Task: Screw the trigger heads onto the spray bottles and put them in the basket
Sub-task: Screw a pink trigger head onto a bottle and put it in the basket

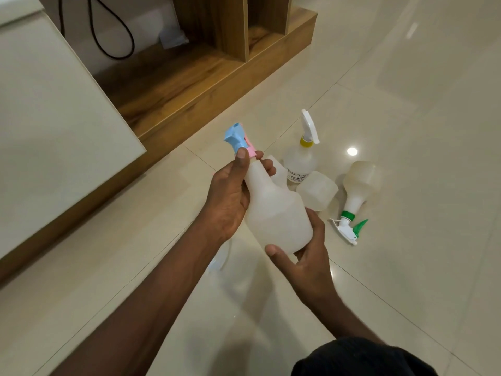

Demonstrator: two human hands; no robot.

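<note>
The person holds a frosted spray bottle (276,210) tilted in the air above the tiled floor (406,118). The left hand (230,196) wraps its shoulder and neck, thumb just under the pink collar of the blue trigger head (236,137). The right hand (306,251) cups the base. The bottle looks empty, so probably light; its thin smooth plastic may flex and slip, so the firmer neck and base seem the safest holds for twisting. Other bottles (301,158) wait on the floor nearby, one with a green trigger (357,191) lying on its side. No basket is visible.
</note>
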